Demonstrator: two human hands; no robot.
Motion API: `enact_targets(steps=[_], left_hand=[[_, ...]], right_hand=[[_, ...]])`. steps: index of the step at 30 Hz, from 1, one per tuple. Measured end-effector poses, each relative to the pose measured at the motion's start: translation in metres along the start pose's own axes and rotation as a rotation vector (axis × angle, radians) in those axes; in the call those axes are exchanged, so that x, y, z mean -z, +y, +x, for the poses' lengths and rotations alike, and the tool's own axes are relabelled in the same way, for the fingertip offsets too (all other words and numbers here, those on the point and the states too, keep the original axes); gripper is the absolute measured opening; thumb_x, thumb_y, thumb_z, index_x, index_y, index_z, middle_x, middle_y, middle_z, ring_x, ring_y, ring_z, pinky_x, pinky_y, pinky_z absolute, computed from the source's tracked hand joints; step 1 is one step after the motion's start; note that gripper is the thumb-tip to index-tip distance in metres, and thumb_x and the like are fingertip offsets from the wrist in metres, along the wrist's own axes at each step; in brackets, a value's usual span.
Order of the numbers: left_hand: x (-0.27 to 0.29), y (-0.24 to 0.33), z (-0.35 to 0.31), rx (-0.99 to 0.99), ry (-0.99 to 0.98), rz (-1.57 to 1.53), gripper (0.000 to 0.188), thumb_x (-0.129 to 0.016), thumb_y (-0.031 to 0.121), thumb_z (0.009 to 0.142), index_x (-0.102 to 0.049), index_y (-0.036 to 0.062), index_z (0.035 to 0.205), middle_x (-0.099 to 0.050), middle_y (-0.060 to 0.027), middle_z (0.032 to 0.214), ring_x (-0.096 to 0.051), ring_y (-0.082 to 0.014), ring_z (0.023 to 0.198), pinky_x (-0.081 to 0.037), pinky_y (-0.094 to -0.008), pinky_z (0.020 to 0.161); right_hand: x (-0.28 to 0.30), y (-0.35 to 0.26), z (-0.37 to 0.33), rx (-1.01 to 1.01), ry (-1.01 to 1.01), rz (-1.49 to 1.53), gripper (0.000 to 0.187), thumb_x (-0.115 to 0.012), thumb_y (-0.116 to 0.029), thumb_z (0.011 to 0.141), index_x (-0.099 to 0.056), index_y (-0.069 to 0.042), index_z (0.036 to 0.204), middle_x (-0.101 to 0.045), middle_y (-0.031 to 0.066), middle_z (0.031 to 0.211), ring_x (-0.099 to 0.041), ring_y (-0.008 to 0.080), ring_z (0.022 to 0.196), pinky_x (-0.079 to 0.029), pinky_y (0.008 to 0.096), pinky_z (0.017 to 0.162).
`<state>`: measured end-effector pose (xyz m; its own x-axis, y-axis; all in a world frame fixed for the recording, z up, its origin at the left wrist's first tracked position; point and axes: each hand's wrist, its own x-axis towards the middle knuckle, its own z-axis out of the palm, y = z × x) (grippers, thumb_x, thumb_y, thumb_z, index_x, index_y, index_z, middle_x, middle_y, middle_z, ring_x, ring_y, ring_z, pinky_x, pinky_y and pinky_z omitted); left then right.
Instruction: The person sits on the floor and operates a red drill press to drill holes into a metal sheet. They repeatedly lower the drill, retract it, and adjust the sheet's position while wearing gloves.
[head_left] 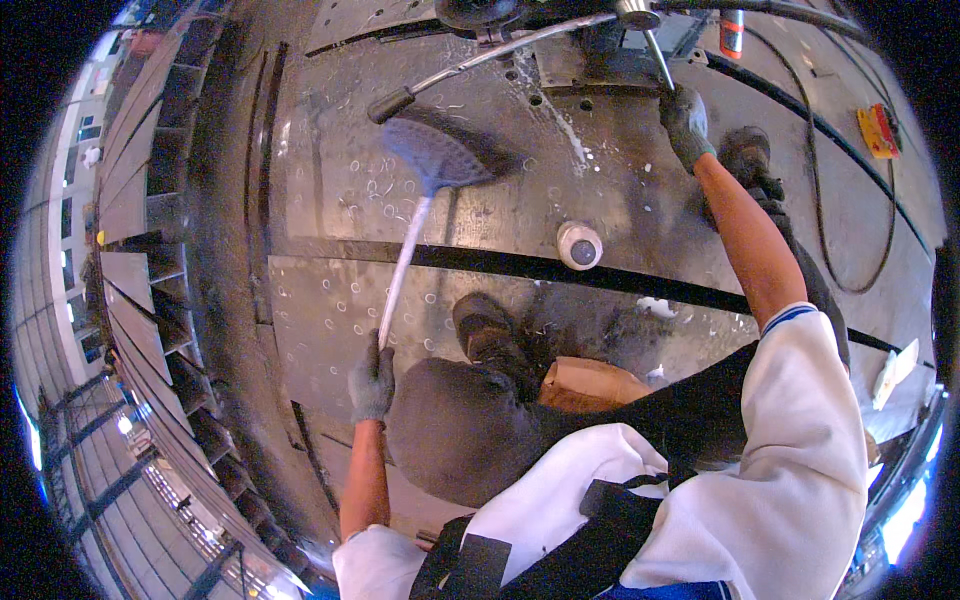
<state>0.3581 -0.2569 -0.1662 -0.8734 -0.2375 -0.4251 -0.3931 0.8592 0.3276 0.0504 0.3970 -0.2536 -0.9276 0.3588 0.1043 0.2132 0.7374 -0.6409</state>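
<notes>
My left hand [372, 385], in a grey glove, is wrapped round the lower end of a long pale stick [405, 265]. The stick's fan-shaped blue-grey head [440, 155] is slightly blurred, held over a steel plate [480, 215] marked with small chalk circles. My gloved right hand [686, 125] grips one metal rod of a machine's lever handle [655, 55] at the top right. A second rod [500, 57] of that handle slopes left to a black grip [390, 104], close above the blue-grey head. Whether that head touches the plate, I cannot tell.
A white, round container [580, 246] stands on the plate by a dark gap [500, 262]. Brown cardboard [592, 384] lies beside my leg. Rightward are a black cable [822, 235], a red-and-yellow packet [878, 132] and an orange-red tube [732, 35]. Steel shelving [165, 250] lines the left.
</notes>
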Motion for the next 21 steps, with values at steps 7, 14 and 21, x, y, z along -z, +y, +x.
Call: enact_targets(steps=[7, 14, 21], left_hand=[[-0.036, 0.148, 0.204, -0.46, 0.364, -0.049, 0.046, -0.056, 0.031, 0.101, -0.058, 0.009, 0.141, -0.071, -0.0299, 0.099, -0.07, -0.0481, 0.094, -0.054, -0.0551, 0.081], [-0.008, 0.194, 0.216, -0.127, 0.306, -0.273, 0.052, -0.057, 0.038, 0.102, -0.056, 0.01, 0.146, -0.061, -0.0251, 0.139, -0.062, -0.0392, 0.125, -0.048, -0.0467, 0.105], [0.045, 0.051, 0.04, -0.065, 0.192, 0.012, 0.048, -0.061, 0.031, 0.102, -0.058, 0.011, 0.145, -0.069, -0.0273, 0.119, -0.07, -0.0408, 0.107, -0.054, -0.0447, 0.089]], right_hand=[[-0.021, -0.006, -0.003, 0.111, -0.069, 0.234, 0.036, -0.048, -0.034, 0.105, -0.061, -0.009, 0.083, -0.051, -0.0004, 0.062, -0.045, 0.015, 0.05, -0.034, 0.0348, 0.047], [-0.022, 0.079, 0.027, -0.046, -0.058, 0.444, 0.027, -0.042, -0.024, 0.105, -0.056, -0.013, 0.084, -0.044, -0.0033, 0.063, -0.039, 0.0123, 0.049, -0.029, 0.0316, 0.045], [-0.01, 0.041, 0.016, -0.14, -0.079, 0.325, 0.026, -0.043, -0.023, 0.105, -0.058, -0.011, 0.086, -0.045, -0.0024, 0.064, -0.04, 0.0126, 0.05, -0.031, 0.0314, 0.046]])
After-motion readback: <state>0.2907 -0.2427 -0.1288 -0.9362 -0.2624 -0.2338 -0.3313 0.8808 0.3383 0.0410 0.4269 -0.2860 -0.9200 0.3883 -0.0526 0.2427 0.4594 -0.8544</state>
